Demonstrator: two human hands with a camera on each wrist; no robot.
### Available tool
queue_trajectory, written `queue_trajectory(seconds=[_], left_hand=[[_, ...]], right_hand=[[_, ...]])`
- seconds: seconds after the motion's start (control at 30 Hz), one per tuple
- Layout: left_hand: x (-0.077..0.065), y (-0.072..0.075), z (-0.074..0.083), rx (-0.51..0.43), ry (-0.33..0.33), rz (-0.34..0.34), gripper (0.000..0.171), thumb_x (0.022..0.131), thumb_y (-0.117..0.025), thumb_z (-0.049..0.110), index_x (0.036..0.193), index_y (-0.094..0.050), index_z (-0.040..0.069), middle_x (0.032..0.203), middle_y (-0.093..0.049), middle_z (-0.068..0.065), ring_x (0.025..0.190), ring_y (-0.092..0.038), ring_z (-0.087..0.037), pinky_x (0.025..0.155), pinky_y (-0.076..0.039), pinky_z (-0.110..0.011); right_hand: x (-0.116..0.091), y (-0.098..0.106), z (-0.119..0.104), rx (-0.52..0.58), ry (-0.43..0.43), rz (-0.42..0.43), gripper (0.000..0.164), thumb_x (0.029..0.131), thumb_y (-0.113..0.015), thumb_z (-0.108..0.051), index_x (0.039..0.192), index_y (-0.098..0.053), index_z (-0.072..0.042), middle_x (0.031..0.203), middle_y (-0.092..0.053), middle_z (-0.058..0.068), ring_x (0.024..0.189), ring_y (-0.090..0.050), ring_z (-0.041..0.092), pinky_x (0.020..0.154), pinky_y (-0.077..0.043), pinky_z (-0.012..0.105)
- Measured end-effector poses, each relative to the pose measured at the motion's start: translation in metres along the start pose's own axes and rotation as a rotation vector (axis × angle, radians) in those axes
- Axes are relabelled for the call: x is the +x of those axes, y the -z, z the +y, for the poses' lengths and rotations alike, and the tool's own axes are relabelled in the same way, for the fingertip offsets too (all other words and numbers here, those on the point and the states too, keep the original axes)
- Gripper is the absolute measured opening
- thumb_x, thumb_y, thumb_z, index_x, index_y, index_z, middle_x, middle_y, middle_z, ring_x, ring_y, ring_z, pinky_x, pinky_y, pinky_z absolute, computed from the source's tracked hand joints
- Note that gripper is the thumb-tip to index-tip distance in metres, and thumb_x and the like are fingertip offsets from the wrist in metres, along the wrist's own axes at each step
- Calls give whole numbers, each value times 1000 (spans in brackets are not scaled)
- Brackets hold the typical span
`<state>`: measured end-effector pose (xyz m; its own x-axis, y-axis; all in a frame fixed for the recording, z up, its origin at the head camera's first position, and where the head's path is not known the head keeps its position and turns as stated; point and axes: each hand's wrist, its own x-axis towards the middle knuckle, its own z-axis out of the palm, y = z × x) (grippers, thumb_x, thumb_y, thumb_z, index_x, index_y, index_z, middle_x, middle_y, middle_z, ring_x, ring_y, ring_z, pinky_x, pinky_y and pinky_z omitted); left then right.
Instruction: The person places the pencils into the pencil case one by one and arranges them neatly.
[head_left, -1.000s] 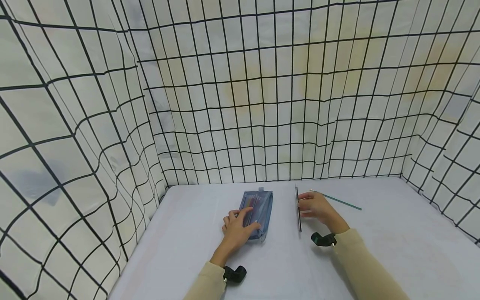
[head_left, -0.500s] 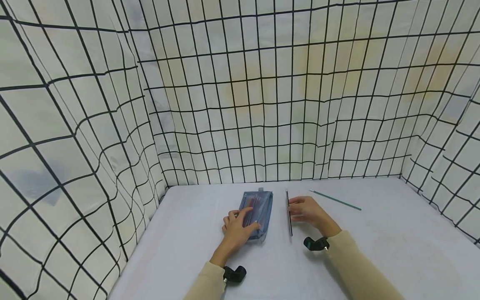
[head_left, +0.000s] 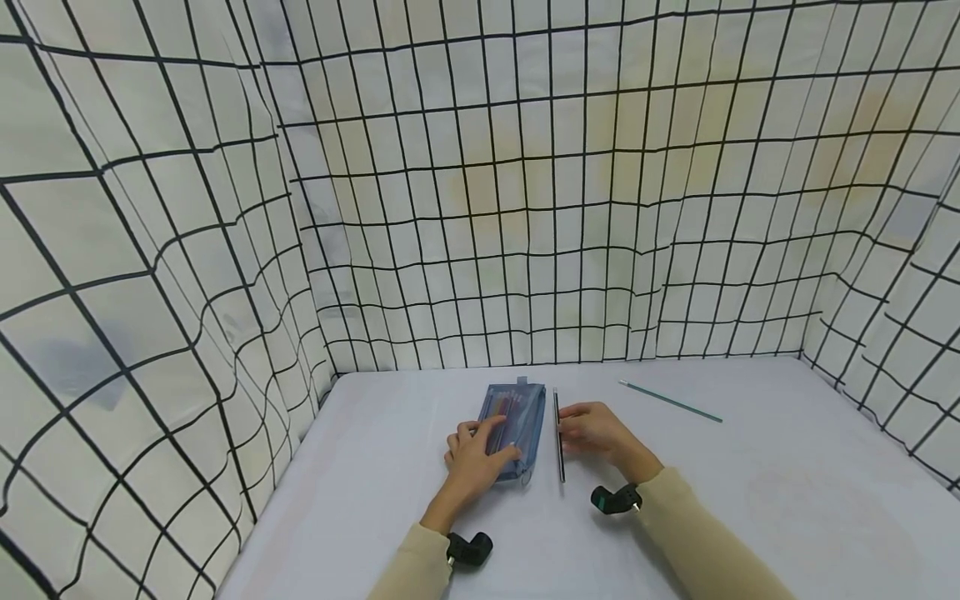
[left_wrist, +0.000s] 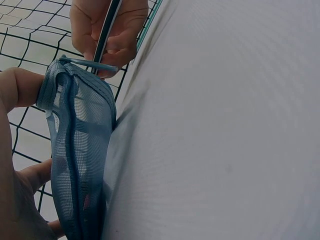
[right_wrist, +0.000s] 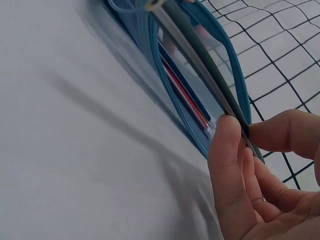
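A translucent blue mesh pencil case (head_left: 529, 429) lies on the table, with my left hand (head_left: 474, 457) gripping its left side and near end. The right wrist view looks into the unzipped opening, where several coloured pencils (right_wrist: 185, 92) lie. Just right of the case, my right hand (head_left: 600, 433) pinches a dark pencil (head_left: 559, 446) with pale stripes between thumb and fingertips. In the right wrist view this pencil (right_wrist: 210, 75) passes in front of the case's opening. The left wrist view has the case's zipper side (left_wrist: 75, 150) close up, the thumb over its end.
A green pencil (head_left: 671, 401) lies at an angle on the white table (head_left: 750, 500), back right of my right hand. Black-gridded white walls (head_left: 570, 250) enclose the back and sides. Each wrist carries a small black camera.
My right hand has moved left and slightly nearer with the dark pencil, ending close beside the pencil case. The left hand and case have stayed in place.
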<state>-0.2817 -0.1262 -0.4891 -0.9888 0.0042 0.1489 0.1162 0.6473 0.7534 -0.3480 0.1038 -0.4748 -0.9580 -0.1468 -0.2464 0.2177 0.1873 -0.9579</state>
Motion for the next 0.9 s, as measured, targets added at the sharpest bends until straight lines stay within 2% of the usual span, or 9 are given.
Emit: queue_trajectory(seconds=[0.27,0.57,0.9], left_hand=[[1,0,0,13,3,1,69,81,-72,45,145,-56,24,146,-37,-21,124,-32,-38,100,-24,-64],[1,0,0,15,5,-1,69,82,-71,46,145,-56,24,145,-37,-21,123,-32,-38,100,-25,-63],[0,0,1,15,16,-3,68,83,-71,47,146,-55,24,146,-37,-21,123,-31,-38,100,-25,-62]], right_hand=[[2,-14,-3,28,-6,-18,37,91,-66,-2,127,-64,6,107,-66,14,89,-64,20,73,-61,32],[10,-26,-10,50,-45,-25,41,92,-66,-3,131,-61,6,118,-69,18,95,-68,21,77,-61,33],[17,-37,-17,98,-75,-13,42,94,-66,-3,134,-56,8,115,-68,18,92,-68,20,75,-61,31]])
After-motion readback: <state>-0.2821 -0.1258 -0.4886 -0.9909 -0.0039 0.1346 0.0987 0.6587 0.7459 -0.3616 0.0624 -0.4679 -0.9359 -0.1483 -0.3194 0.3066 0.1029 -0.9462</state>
